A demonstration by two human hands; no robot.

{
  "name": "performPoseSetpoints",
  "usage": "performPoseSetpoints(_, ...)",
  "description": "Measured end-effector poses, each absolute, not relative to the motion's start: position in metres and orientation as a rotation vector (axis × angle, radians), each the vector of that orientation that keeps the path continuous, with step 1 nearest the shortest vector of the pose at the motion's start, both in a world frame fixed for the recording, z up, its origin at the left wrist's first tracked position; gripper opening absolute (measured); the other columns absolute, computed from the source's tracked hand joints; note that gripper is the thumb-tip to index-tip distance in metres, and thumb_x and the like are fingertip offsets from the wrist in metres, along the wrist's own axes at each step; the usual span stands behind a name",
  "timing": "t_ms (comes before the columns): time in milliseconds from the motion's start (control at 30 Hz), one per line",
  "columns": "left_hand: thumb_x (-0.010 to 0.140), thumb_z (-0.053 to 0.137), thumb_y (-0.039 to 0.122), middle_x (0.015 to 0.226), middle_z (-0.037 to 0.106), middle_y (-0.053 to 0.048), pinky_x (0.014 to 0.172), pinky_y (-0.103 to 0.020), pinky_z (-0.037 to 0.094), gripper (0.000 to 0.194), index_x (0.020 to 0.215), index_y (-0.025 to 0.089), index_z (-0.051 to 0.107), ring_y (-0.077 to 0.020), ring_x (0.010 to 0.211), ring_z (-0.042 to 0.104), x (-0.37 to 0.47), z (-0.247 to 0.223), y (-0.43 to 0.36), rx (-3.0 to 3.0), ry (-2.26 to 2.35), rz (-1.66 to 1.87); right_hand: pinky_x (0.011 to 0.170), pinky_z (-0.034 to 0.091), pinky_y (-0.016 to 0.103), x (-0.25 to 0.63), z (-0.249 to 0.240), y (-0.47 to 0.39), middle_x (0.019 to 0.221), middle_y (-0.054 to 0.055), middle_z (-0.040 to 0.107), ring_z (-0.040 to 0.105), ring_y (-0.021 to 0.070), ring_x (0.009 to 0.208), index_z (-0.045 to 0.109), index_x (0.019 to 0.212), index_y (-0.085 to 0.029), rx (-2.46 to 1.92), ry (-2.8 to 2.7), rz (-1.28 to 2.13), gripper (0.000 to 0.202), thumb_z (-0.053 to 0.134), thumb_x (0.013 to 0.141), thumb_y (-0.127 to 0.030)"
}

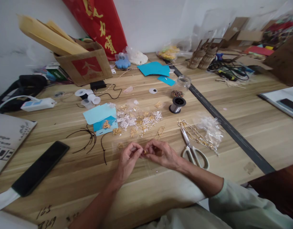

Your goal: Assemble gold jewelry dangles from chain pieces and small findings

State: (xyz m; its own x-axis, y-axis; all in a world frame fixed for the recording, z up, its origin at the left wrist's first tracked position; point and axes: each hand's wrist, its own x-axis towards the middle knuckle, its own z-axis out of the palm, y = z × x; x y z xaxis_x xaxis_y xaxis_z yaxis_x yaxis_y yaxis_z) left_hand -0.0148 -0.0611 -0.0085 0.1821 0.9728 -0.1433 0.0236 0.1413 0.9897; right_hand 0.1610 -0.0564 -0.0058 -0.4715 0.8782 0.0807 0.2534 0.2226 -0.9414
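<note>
My left hand point(130, 158) and my right hand point(162, 154) meet over the table, fingertips pinched and almost touching. A small gold-coloured piece, perhaps a bead point(145, 152), shows at the fingertips of my right hand. What my left fingers pinch is too small to make out. Just beyond the hands lie a gold chain piece point(160, 132) and loose piles of gold and silver findings point(127, 121). White-handled scissors point(195, 156) lie partly open by my right forearm. A tiny bead point(156, 171) rests on the table below my hands.
A wire spool point(177, 105) and a glass jar of beads point(182, 83) stand behind. Gold chains point(199, 136) lie to the right beside clear plastic bags point(210, 128). Blue cards point(101, 116), black cord point(89, 138) and a phone point(40, 168) occupy the left. A dark strip point(215, 119) crosses the tabletop.
</note>
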Motion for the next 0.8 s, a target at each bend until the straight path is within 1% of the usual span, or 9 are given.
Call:
performPoseSetpoints(133, 0.076, 0.063, 0.033, 0.066, 0.059, 0.0, 0.06, -0.024, 0.045, 0.018, 0.071, 0.017, 0.056, -0.0136, 0.062, 0.055, -0.0127, -0.0093, -0.0626, 1.208, 1.118, 0.942, 0.055, 0.039, 0.021, 0.1606, -0.0064, -0.0592, 0.072, -0.001, 0.052, 0.048, 0.0096, 0.062, 0.053, 0.09, -0.016, -1.01, -2.037, 0.965, 0.01, 0.057, 0.086, -0.024)
performPoseSetpoints(267, 0.076, 0.063, 0.032, 0.065, 0.058, 0.001, 0.058, -0.022, 0.043, 0.018, 0.069, 0.017, 0.054, -0.0128, 0.061, 0.054, -0.0113, -0.011, -0.0639, 1.22, 1.128, 0.929, 0.062, 0.041, 0.025, 0.162, -0.0088, -0.061, 0.078, 0.002, 0.053, 0.051, 0.0133, 0.07, 0.049, 0.088, -0.017, -0.957, -2.257, 0.733, 0.006, 0.053, 0.089, -0.022)
performPoseSetpoints(333, 0.075, 0.063, 0.032, 0.064, 0.057, 0.001, 0.056, -0.021, 0.042, 0.018, 0.069, 0.017, 0.054, -0.0123, 0.06, 0.053, -0.0111, -0.0112, -0.0639, 1.226, 1.143, 0.927, 0.062, 0.042, 0.026, 0.1625, -0.0096, -0.0615, 0.08, 0.004, 0.055, 0.051, 0.0149, 0.071, 0.048, 0.089, -0.017, -0.954, -2.327, 0.638, 0.007, 0.05, 0.09, -0.023)
performPoseSetpoints(433, 0.075, 0.063, 0.032, 0.063, 0.057, 0.002, 0.055, -0.021, 0.043, 0.019, 0.068, 0.017, 0.054, -0.0126, 0.059, 0.055, -0.0107, -0.0096, -0.0633, 1.231, 1.155, 0.928, 0.059, 0.042, 0.026, 0.1628, -0.0088, -0.0614, 0.079, 0.005, 0.055, 0.051, 0.0153, 0.068, 0.048, 0.088, -0.016, -0.956, -2.378, 0.553, 0.009, 0.045, 0.093, -0.023)
performPoseSetpoints(567, 0.075, 0.063, 0.033, 0.063, 0.058, 0.002, 0.06, -0.024, 0.047, 0.019, 0.068, 0.017, 0.054, -0.0138, 0.061, 0.059, -0.0102, -0.0069, -0.063, 1.208, 1.169, 0.922, 0.057, 0.041, 0.027, 0.1631, -0.0056, -0.0596, 0.076, 0.005, 0.054, 0.05, 0.0152, 0.066, 0.051, 0.087, -0.015, -0.944, -2.373, 0.561, 0.014, 0.041, 0.094, -0.022)
performPoseSetpoints(700, 0.077, 0.062, 0.032, 0.063, 0.061, 0.001, 0.061, -0.024, 0.048, 0.019, 0.071, 0.017, 0.053, -0.0136, 0.061, 0.059, -0.0104, -0.0076, -0.0634, 1.179, 1.155, 0.939, 0.065, 0.043, 0.024, 0.1631, -0.0039, -0.0577, 0.081, 0.004, 0.056, 0.053, 0.0133, 0.073, 0.053, 0.089, -0.016, -0.937, -2.263, 0.784, 0.011, 0.043, 0.093, -0.015)
performPoseSetpoints(800, 0.078, 0.061, 0.031, 0.063, 0.061, 0.001, 0.062, -0.024, 0.049, 0.017, 0.072, 0.016, 0.053, -0.013, 0.061, 0.06, -0.0111, -0.0084, -0.0635, 1.162, 1.139, 0.951, 0.067, 0.044, 0.022, 0.1626, -0.0049, -0.0566, 0.081, 0.002, 0.058, 0.054, 0.011, 0.073, 0.055, 0.091, -0.016, -0.945, -2.147, 0.907, 0.012, 0.045, 0.091, -0.012)
